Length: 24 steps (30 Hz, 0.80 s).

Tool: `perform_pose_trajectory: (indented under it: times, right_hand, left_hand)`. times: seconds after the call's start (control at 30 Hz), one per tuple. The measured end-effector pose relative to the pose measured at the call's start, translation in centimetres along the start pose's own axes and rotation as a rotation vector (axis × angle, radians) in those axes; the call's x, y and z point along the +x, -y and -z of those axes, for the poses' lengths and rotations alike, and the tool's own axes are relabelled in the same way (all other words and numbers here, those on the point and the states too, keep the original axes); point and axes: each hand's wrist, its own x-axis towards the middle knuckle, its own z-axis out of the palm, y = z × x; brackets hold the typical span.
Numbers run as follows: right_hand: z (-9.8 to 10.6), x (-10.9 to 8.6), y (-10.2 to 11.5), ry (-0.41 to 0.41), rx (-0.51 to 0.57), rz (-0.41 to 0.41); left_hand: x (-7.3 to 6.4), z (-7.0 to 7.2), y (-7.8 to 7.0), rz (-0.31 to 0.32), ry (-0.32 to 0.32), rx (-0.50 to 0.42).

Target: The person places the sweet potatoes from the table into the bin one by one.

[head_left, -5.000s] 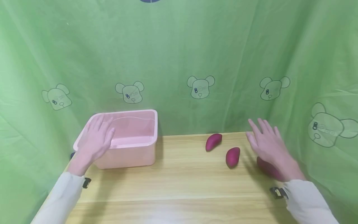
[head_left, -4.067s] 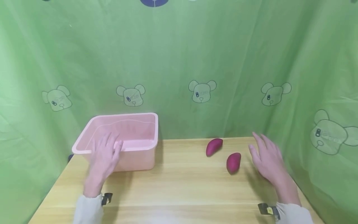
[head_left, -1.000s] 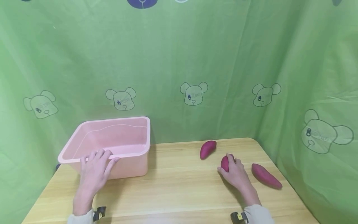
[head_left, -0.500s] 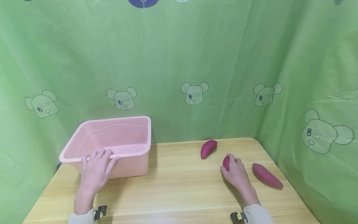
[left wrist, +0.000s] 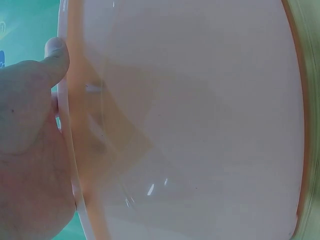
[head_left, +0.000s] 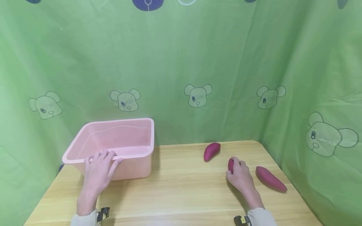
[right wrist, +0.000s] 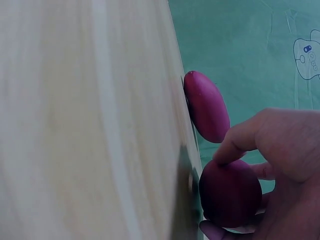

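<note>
My left hand [head_left: 97, 174] holds the near rim of a pink plastic bin [head_left: 141, 166], fingers hooked over the edge. In the left wrist view the thumb [left wrist: 56, 50] lies along the rim, beside the bin's smooth outer wall [left wrist: 210, 115]. On the right, my right hand [head_left: 241, 177] grips a purple sweet potato [head_left: 231, 165], partly hidden by the fingers. The right wrist view shows thumb and fingers around this sweet potato [right wrist: 230, 192], close to the tabletop. Another sweet potato [head_left: 211, 152] lies farther back, and a longer one [head_left: 270, 179] lies to the right of the hand.
The wooden table [head_left: 181, 194] carries everything. A green curtain [head_left: 169, 62] with printed bear heads hangs behind and along both sides. The bin stands at the table's back left, with nothing visible inside it.
Both hands were raised with fingers extended. The left has come down onto the bin's near rim; the right has moved left and taken hold of the middle sweet potato. Little differs over the last second.
</note>
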Motion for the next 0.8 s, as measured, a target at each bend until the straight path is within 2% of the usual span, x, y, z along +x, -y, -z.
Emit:
perform_pose_trajectory:
  times: [0.8]
  right_hand:
    - [0.70, -0.12, 0.48, -0.014, -0.023, 0.009]
  left_hand:
    - [0.03, -0.25, 0.19, -0.003, -0.013, -0.020]
